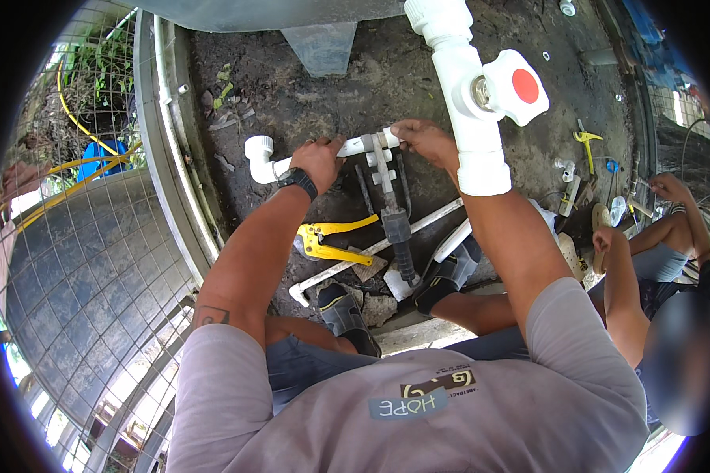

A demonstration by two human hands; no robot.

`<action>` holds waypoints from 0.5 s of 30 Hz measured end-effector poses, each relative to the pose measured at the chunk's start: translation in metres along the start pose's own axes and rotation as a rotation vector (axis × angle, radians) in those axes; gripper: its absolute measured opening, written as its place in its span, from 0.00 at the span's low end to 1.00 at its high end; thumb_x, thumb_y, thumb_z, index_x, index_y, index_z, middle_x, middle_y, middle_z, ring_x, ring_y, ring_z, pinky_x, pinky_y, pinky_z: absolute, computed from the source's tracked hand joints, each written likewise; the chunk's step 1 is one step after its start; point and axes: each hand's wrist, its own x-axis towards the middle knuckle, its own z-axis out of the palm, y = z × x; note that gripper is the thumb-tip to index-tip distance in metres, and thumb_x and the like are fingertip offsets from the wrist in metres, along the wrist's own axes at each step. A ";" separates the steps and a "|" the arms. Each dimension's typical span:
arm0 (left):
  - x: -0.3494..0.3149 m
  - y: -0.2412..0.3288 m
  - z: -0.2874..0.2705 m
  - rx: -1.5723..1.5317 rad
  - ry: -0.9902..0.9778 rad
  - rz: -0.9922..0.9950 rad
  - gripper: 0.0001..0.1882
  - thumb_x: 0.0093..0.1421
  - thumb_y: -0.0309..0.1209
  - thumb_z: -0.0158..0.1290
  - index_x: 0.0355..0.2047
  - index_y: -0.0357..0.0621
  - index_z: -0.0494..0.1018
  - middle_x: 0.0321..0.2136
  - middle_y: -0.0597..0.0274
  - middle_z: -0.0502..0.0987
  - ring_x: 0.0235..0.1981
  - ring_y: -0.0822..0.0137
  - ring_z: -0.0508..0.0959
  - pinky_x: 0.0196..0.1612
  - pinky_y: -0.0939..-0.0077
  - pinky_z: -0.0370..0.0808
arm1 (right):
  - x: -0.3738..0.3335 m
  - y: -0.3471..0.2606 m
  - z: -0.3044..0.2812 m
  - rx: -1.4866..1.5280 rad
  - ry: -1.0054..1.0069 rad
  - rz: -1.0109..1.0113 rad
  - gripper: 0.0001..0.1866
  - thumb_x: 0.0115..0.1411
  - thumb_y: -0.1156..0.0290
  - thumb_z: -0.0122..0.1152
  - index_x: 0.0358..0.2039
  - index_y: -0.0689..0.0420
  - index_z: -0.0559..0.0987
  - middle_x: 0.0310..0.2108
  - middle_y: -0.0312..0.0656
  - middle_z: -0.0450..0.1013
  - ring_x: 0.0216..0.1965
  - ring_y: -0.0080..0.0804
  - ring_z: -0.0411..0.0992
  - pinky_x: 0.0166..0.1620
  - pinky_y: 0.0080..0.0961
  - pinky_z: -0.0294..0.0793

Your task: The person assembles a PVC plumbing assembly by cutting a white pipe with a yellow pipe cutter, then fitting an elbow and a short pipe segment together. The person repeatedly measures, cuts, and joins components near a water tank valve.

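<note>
My left hand is closed around a short white plastic pipe, with a white elbow fitting at its left end. The pipe's right end meets the heated head of a pipe welding iron, whose dark handle points down toward my feet. On the other side of that head, my right hand pinches a small white plastic fitting, partly hidden by the fingers. Below my left wrist lies a yellow pipe cutter. A white valve with a red-centred knob stands tall above my right forearm.
A long thin white pipe lies slantwise on the dirt by my shoes. Wire mesh and a metal frame bound the left side. At right sits another person, near a yellow hammer-like tool and loose fittings.
</note>
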 end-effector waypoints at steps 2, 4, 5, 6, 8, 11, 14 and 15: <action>0.001 0.000 0.002 -0.007 0.016 0.006 0.25 0.61 0.36 0.55 0.59 0.50 0.69 0.43 0.49 0.78 0.43 0.46 0.79 0.49 0.55 0.75 | 0.005 0.005 -0.002 -0.027 0.001 -0.006 0.15 0.66 0.58 0.61 0.45 0.56 0.80 0.33 0.30 0.76 0.32 0.18 0.68 0.36 0.19 0.66; 0.002 0.000 0.001 -0.020 0.019 0.017 0.25 0.61 0.36 0.56 0.59 0.50 0.70 0.43 0.49 0.78 0.43 0.46 0.79 0.49 0.55 0.75 | 0.009 0.009 -0.004 -0.097 0.008 -0.010 0.15 0.66 0.58 0.60 0.45 0.55 0.81 0.34 0.30 0.76 0.32 0.17 0.68 0.35 0.19 0.66; 0.003 -0.001 0.001 -0.030 0.013 0.026 0.25 0.61 0.36 0.56 0.58 0.50 0.70 0.43 0.49 0.79 0.43 0.46 0.79 0.49 0.54 0.75 | 0.010 0.012 -0.007 -0.094 -0.003 -0.014 0.16 0.66 0.58 0.60 0.46 0.55 0.80 0.35 0.30 0.76 0.33 0.18 0.68 0.36 0.20 0.66; 0.003 -0.002 0.000 -0.039 0.008 0.031 0.24 0.61 0.37 0.56 0.58 0.49 0.71 0.43 0.48 0.79 0.44 0.46 0.79 0.49 0.54 0.75 | 0.008 0.010 -0.007 -0.091 -0.018 -0.020 0.16 0.65 0.57 0.60 0.47 0.54 0.80 0.35 0.31 0.77 0.33 0.18 0.68 0.36 0.21 0.66; 0.008 -0.011 -0.005 -0.144 -0.062 0.048 0.24 0.61 0.37 0.56 0.57 0.48 0.71 0.43 0.47 0.79 0.45 0.46 0.79 0.48 0.55 0.75 | 0.004 0.005 -0.008 -0.114 -0.041 -0.029 0.18 0.65 0.57 0.60 0.50 0.54 0.79 0.37 0.33 0.77 0.35 0.20 0.69 0.37 0.22 0.67; 0.019 -0.018 -0.024 -0.283 -0.251 0.010 0.22 0.62 0.39 0.55 0.55 0.46 0.72 0.43 0.44 0.80 0.46 0.45 0.79 0.49 0.55 0.74 | -0.008 -0.006 -0.010 -0.178 -0.068 -0.064 0.21 0.65 0.59 0.60 0.55 0.55 0.76 0.42 0.36 0.77 0.40 0.24 0.72 0.42 0.23 0.69; 0.026 -0.025 -0.025 -0.277 -0.353 0.042 0.22 0.62 0.40 0.54 0.54 0.45 0.73 0.43 0.43 0.79 0.46 0.44 0.78 0.49 0.54 0.74 | -0.005 0.002 -0.014 -0.223 -0.108 -0.163 0.24 0.64 0.64 0.60 0.59 0.57 0.73 0.47 0.39 0.76 0.45 0.26 0.72 0.47 0.24 0.70; 0.029 -0.024 -0.024 -0.254 -0.363 0.076 0.21 0.63 0.41 0.54 0.53 0.45 0.73 0.43 0.42 0.79 0.46 0.43 0.78 0.49 0.54 0.74 | -0.001 0.005 -0.017 -0.250 -0.124 -0.197 0.24 0.64 0.66 0.61 0.60 0.58 0.72 0.48 0.39 0.76 0.46 0.27 0.72 0.48 0.24 0.70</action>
